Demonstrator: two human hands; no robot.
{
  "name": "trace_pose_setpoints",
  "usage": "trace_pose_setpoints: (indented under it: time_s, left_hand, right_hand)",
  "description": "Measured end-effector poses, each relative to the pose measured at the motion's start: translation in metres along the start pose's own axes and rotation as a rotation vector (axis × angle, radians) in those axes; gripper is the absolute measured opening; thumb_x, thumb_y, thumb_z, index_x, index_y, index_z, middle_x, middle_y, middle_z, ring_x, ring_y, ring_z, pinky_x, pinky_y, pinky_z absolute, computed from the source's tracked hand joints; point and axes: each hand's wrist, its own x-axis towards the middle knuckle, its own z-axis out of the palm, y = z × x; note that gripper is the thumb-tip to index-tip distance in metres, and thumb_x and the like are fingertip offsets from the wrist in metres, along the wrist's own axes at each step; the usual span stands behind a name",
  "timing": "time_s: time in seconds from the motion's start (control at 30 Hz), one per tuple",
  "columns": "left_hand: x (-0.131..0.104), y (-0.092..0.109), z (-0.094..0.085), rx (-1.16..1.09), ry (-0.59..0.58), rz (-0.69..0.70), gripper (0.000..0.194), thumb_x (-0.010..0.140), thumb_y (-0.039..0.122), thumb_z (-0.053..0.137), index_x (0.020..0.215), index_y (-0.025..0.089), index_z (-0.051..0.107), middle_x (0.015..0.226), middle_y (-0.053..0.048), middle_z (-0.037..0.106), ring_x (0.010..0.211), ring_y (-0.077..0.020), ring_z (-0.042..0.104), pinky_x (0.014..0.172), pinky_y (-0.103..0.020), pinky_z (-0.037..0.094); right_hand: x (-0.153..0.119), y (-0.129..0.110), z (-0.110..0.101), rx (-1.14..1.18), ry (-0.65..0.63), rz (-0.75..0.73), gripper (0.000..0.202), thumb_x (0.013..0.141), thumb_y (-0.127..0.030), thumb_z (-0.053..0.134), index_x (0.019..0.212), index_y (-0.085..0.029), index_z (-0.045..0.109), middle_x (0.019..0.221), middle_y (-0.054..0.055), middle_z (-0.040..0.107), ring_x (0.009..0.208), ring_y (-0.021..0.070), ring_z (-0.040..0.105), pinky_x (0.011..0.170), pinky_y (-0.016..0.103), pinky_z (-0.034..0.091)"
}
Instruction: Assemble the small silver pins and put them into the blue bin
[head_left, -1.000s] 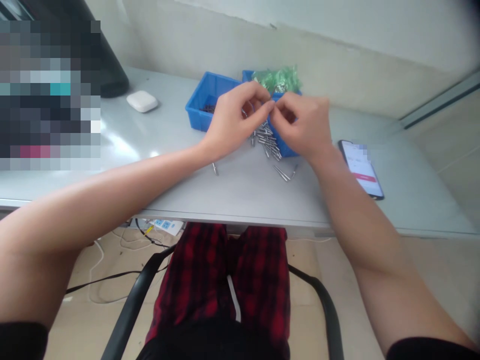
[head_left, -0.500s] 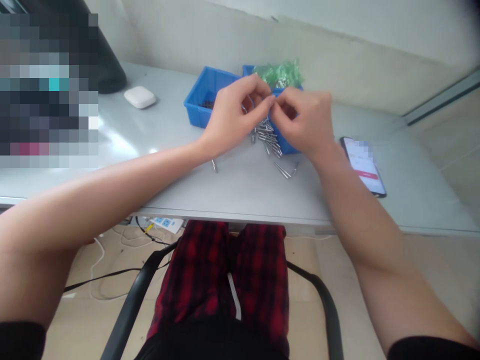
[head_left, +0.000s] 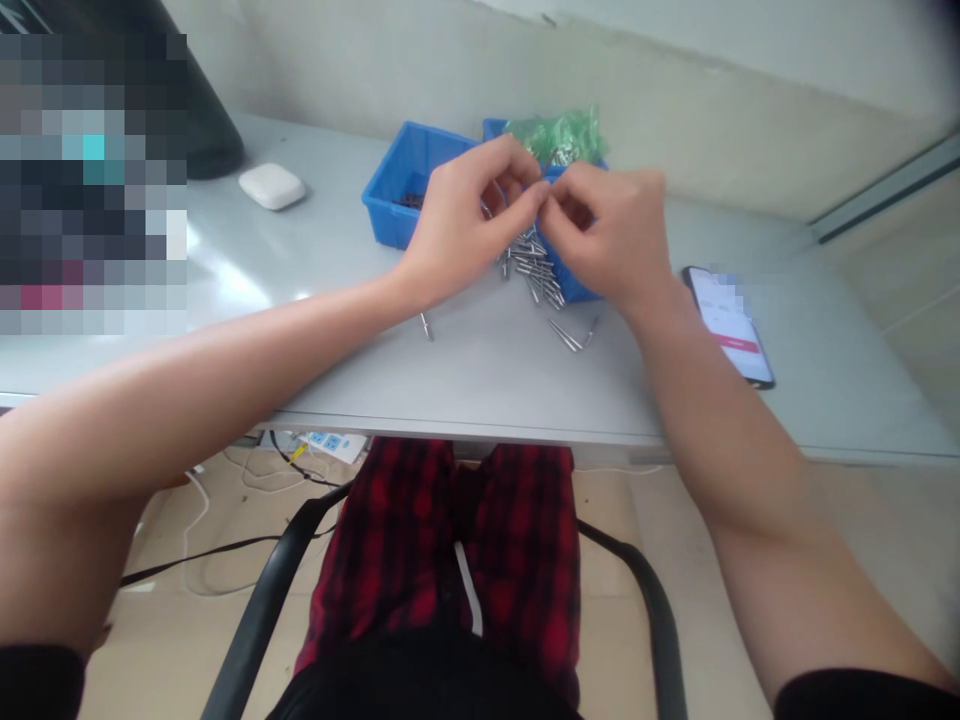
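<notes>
Fingertips of my left hand (head_left: 472, 220) and my right hand (head_left: 611, 230) meet above a heap of thin metal pins (head_left: 538, 272). Both hands are pinched closed; whatever sits between the fingertips is too small or hidden to make out. Behind my left hand stands a blue bin (head_left: 390, 222) with dark small parts inside. Another blue bin (head_left: 581, 285) is partly covered by my right hand. At the back, a green plastic bag (head_left: 559, 140) with shiny metal pieces rests in a blue bin. A single pin (head_left: 426, 326) lies near my left wrist, and a few loose pins (head_left: 565, 335) lie in front of the heap.
A phone (head_left: 731, 328) lies by my right forearm. On the left are a white rounded case (head_left: 271, 187) and a dark object (head_left: 214, 140) beside a blurred-out area. The grey table (head_left: 480, 390) meets a wall at the back. Chair armrests (head_left: 274, 590) flank my legs.
The whole view has shifted slightly. My hands keep the same fingertip-to-fingertip pose, and the pins and bins have not visibly moved.
</notes>
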Motion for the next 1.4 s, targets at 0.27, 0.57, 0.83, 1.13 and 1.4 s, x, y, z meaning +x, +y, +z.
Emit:
trace_pose_setpoints:
  time_s: [0.27,0.57,0.83,1.13,1.4]
  left_hand:
    - [0.0,0.018,-0.002,0.15,-0.032,-0.141,0.012,0.102,0.022,0.068,0.09,0.02,0.069,0.083,0.001,0.065,0.077,-0.0107,0.062,0.07,-0.027,0.04]
    - [0.001,0.016,0.0,0.091,-0.022,-0.139,0.015,0.098,0.016,0.068,0.084,0.022,0.065,0.077,0.002,0.062,0.071,-0.0104,0.056,0.067,-0.028,0.039]
    - [0.0,0.018,-0.002,0.108,-0.06,-0.152,0.016,0.1,0.014,0.068,0.086,0.021,0.065,0.079,0.003,0.059,0.074,-0.0098,0.056,0.07,-0.027,0.041]
    - [-0.001,0.003,0.002,-0.005,-0.029,-0.068,0.012,0.094,0.019,0.068,0.083,0.025,0.066,0.077,0.001,0.064,0.069,-0.0133,0.058,0.066,-0.031,0.044]
    - [0.001,0.014,0.002,0.059,-0.06,-0.154,0.022,0.091,0.01,0.068,0.079,0.026,0.06,0.071,0.003,0.06,0.067,-0.0139,0.058,0.067,-0.031,0.047]
  right_hand:
    - [0.001,0.004,0.003,-0.03,-0.037,0.001,0.045,0.113,-0.031,0.067,0.08,-0.031,0.036,0.073,0.002,0.063,0.076,0.0279,0.067,0.081,0.044,0.049]
    - [0.001,-0.002,0.0,-0.061,-0.068,-0.001,0.046,0.11,-0.026,0.066,0.079,-0.03,0.032,0.071,0.003,0.063,0.073,0.0271,0.064,0.077,0.043,0.047]
    - [0.001,-0.001,0.0,-0.122,-0.12,0.023,0.044,0.115,-0.028,0.067,0.082,-0.03,0.037,0.08,0.004,0.07,0.082,0.0279,0.072,0.082,0.042,0.05]
    - [0.001,0.001,0.004,-0.075,-0.071,0.009,0.044,0.111,-0.03,0.068,0.077,-0.031,0.04,0.075,0.004,0.072,0.081,0.0306,0.071,0.077,0.046,0.051]
    - [0.002,-0.003,0.001,-0.037,-0.126,0.038,0.048,0.11,-0.032,0.069,0.076,-0.031,0.035,0.075,0.005,0.07,0.078,0.0308,0.068,0.078,0.048,0.049]
